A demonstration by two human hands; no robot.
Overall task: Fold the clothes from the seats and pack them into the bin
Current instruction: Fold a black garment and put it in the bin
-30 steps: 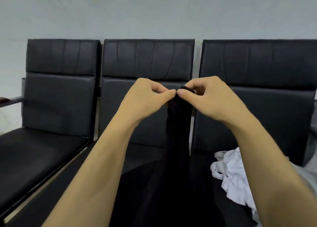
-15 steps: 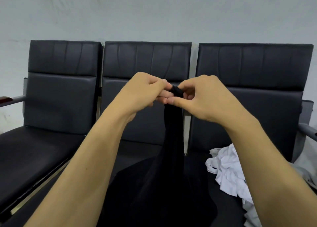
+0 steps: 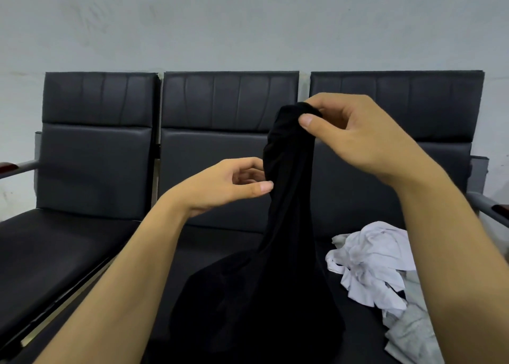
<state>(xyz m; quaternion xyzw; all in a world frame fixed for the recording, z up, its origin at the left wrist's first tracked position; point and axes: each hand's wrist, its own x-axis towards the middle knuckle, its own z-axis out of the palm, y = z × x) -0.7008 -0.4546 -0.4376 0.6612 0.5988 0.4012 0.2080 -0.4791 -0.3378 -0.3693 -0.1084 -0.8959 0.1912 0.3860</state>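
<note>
A black garment [image 3: 286,253] hangs in a long bunch over the middle seat, its lower part pooled on the cushion. My right hand [image 3: 355,138] pinches its top end, raised in front of the right backrest. My left hand [image 3: 231,184] is lower, at the garment's left edge, thumb and fingers curled toward the cloth; whether they hold it is hard to tell. A crumpled white garment [image 3: 371,261] and a grey one [image 3: 413,333] lie on the right seat. No bin shows in this view.
Three joined black padded seats [image 3: 93,154] stand against a pale wall. The left seat cushion [image 3: 49,248] holds nothing. Metal armrests with dark red tips stick out at the far left [image 3: 16,168] and far right [image 3: 493,206].
My hands, pinching the garment's top together before, have parted. The right hand rose to the right with the top end. The left hand slid down along the cloth's left edge.
</note>
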